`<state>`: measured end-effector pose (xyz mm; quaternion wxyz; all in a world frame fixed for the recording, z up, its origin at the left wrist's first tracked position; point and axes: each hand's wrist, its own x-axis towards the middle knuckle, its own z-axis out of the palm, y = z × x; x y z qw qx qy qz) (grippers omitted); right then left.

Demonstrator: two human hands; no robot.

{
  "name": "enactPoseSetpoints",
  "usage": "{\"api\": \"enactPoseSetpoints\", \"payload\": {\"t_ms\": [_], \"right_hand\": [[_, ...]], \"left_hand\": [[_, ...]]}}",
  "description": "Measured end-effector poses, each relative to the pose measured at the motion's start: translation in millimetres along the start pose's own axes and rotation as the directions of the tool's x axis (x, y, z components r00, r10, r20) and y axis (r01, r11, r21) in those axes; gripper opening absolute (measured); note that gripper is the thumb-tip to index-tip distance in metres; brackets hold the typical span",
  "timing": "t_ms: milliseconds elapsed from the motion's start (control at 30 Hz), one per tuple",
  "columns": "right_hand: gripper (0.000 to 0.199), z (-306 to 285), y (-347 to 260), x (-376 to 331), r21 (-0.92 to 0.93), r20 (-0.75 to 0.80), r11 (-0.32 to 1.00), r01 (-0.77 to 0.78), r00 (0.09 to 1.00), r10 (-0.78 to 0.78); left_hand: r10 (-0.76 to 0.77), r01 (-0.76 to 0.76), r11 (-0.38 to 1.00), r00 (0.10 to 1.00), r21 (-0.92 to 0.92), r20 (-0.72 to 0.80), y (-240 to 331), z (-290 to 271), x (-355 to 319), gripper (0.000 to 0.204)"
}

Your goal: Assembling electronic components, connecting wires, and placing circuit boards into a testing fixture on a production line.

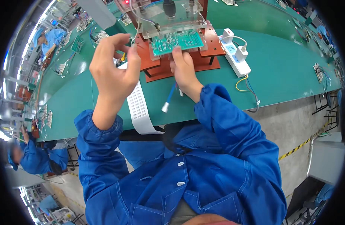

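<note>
A green circuit board (176,42) rests tilted in a test fixture, under its clear acrylic plate (172,27). My right hand (185,71) grips the board's near edge, thumb on top and the other fingers curled below. Beneath that hand hangs a blue wire with a white plug (165,107), its upper end hidden. My left hand (114,69) is raised left of the fixture, fingers bent, with a gap between thumb and forefinger. A thin pale cable (138,28) runs down close to those fingertips; whether they touch it is unclear.
The fixture stands on a reddish-brown base (202,63) on the green bench (277,71). To its right lies a white power strip (236,58) with plugs in it. A white label strip (138,105) hangs over the bench edge. Co-workers (49,39) sit at the left.
</note>
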<state>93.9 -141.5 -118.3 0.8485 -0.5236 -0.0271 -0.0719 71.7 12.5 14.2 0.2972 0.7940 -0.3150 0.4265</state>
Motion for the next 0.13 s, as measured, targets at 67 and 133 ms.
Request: {"api": "enactPoseSetpoints", "payload": {"t_ms": [67,133], "right_hand": [[0.044,0,10,7,-0.067,-0.031,0.997,0.041,0.999,-0.043],[0.044,-6,14,13,-0.167,-0.026,0.985,0.033,0.999,-0.037]], "left_hand": [[-0.007,0.008,0.999,0.999,0.033,-0.044,-3,5,7,0.019],[0.006,-0.003,0.999,0.998,0.042,-0.068,-9,10,15,0.017]]}}
